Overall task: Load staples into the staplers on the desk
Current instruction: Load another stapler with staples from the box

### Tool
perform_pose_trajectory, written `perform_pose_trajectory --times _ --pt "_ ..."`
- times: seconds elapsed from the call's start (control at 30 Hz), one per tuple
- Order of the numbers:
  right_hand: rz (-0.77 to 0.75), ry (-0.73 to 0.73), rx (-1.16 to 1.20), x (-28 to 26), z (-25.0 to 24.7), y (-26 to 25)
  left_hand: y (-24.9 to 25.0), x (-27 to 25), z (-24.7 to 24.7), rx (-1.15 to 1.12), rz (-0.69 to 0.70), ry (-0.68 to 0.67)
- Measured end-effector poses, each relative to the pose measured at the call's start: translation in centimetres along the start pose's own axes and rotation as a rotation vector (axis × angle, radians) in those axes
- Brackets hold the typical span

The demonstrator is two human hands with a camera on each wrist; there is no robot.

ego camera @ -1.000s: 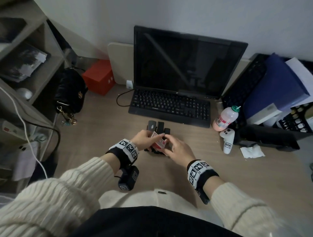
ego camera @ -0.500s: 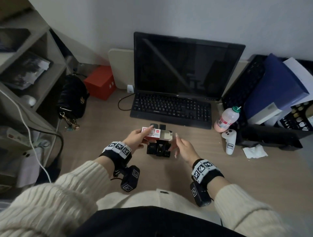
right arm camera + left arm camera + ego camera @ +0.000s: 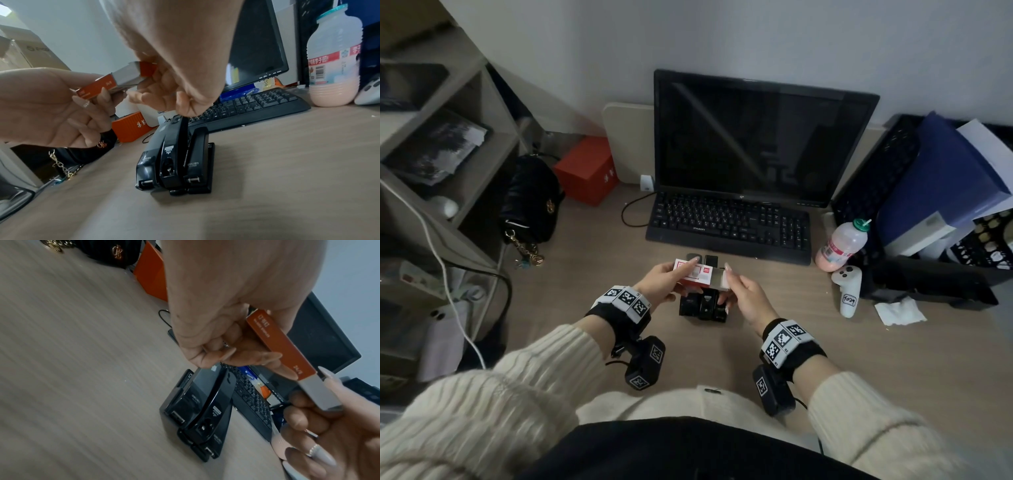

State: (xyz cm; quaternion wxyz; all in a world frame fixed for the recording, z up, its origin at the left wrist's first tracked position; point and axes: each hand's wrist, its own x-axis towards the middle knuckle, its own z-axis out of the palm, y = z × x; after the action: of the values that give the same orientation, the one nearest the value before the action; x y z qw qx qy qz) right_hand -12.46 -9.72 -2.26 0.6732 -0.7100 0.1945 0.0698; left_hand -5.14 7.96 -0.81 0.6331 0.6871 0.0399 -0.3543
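Observation:
Three black staplers [image 3: 703, 305] stand side by side on the desk in front of the keyboard, also seen in the left wrist view [image 3: 205, 410] and the right wrist view [image 3: 176, 155]. Just above them my left hand [image 3: 664, 279] grips a red and white staple box [image 3: 693, 274] by its sleeve [image 3: 281, 344]. A grey inner tray [image 3: 718, 279] sticks out of the box's right end. My right hand [image 3: 743, 294] pinches that tray [image 3: 316, 392] between thumb and fingers. What the tray holds is hidden.
A black keyboard [image 3: 729, 228] and monitor [image 3: 760, 137] stand behind the staplers. A pink drink bottle [image 3: 842, 246], a white controller [image 3: 847, 287] and a crumpled tissue [image 3: 899, 311] lie to the right. A black bag [image 3: 530, 198] and red box [image 3: 587, 169] sit left.
The box has risen from among the staplers to just above them. Its grey tray has slid out to the right, and my right hand has come back onto the tray's end.

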Motion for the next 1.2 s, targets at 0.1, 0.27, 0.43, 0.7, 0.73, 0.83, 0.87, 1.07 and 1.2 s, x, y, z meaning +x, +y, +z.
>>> perform_pose_trajectory --times 0.1,0.27,0.43,0.7,0.73,0.83,0.87,1.07,1.2 --pt "-0.003 0.009 0.007 -0.1 0.0 -0.1 0.1 0.0 0.2 0.007 0.002 -0.007" --pt "-0.013 0.024 -0.005 -0.3 -0.3 -0.3 0.3 0.0 0.5 0.007 0.017 -0.025" --pt "-0.017 0.062 0.012 -0.5 -0.3 -0.5 0.3 0.0 1.0 -0.042 0.039 -0.042" --pt "-0.053 0.081 -0.06 -0.6 -0.2 -0.4 0.2 0.3 1.3 0.021 0.05 -0.105" --pt "-0.063 0.072 -0.078 -0.6 -0.1 -0.4 0.2 0.4 1.4 0.023 0.052 -0.111" --pt "-0.081 0.065 -0.1 -0.6 0.2 -0.5 0.1 0.5 1.6 0.019 0.053 -0.12" --pt "-0.081 0.064 -0.099 -0.7 0.2 -0.6 0.1 0.5 1.5 0.019 0.054 -0.123" --pt "-0.095 0.024 -0.092 -1.0 0.0 -0.9 0.3 0.4 1.4 0.022 0.052 -0.178" --pt "-0.107 -0.013 -0.099 -1.3 0.0 -1.0 0.2 0.3 1.1 0.046 0.033 -0.23"
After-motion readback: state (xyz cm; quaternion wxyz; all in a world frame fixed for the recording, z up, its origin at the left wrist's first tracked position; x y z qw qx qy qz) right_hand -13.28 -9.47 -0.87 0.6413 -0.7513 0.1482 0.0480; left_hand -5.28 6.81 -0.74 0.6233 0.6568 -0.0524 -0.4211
